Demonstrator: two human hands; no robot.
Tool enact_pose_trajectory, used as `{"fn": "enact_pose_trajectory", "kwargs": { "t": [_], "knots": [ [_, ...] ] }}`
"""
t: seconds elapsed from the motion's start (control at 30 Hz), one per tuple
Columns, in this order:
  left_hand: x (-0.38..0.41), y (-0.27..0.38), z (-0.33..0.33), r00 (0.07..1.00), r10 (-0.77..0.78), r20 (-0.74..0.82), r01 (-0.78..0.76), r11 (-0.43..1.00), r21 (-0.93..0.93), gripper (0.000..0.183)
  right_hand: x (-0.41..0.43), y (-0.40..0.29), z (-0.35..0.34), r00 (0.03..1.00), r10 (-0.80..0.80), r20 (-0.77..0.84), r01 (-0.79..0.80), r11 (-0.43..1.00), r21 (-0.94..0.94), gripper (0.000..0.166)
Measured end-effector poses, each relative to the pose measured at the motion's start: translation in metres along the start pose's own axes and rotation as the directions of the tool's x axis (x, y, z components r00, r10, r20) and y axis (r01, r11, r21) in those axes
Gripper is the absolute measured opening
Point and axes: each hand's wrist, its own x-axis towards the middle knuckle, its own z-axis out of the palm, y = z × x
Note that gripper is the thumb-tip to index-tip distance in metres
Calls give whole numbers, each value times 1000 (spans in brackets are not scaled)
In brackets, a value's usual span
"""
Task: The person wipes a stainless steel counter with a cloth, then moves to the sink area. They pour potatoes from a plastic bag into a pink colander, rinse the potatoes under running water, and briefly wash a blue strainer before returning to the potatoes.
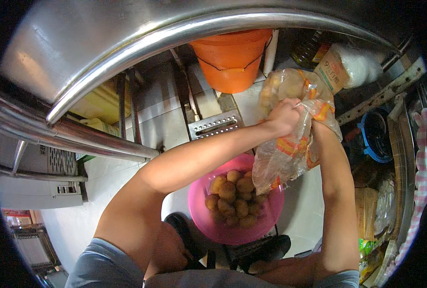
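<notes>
My left hand (286,114) grips the gathered film of a clear plastic bag (295,144) printed in orange and yellow. My right hand is hidden behind a fold of the bag, at the end of the right forearm (330,154); its fingers do not show. Pale round things, blurred by the film, fill the bag's far part. The bag's loose near end hangs over the right rim of a pink plastic basin (202,216) on the floor. Brown round potatoes (227,190) lie heaped in the basin, between my feet.
An orange bucket (231,61) stands beyond a perforated metal drain cover (215,126). Steel tubing (127,39) curves across the top and left. A cardboard box (330,73) and an oil bottle (306,46) are at the upper right. A blue-rimmed container (366,144) stands at the right.
</notes>
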Motion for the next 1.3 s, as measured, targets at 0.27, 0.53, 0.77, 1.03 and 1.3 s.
{"fn": "enact_pose_trajectory", "kwargs": {
  "t": [0.27,0.53,0.77,1.03,1.3],
  "knots": [
    [16,-35,43,999,31,-17,-32,997,-76,27,-1,-2,-1,1000,1,30,-1,1000,6,41],
    [6,-22,27,990,107,-93,-112,992,-50,26,11,4,-3,997,-11,74,11,1000,7,44],
    [26,-49,9,982,176,-67,-184,972,-144,23,9,-13,-15,973,-93,211,73,992,100,47],
    [28,-26,-41,957,287,32,-279,892,355,30,-121,-121,-171,442,-380,813,57,916,398,37],
    [29,-22,-31,977,196,80,-211,914,348,36,-157,-123,-139,227,-194,954,-51,976,211,46]
  ]
}}
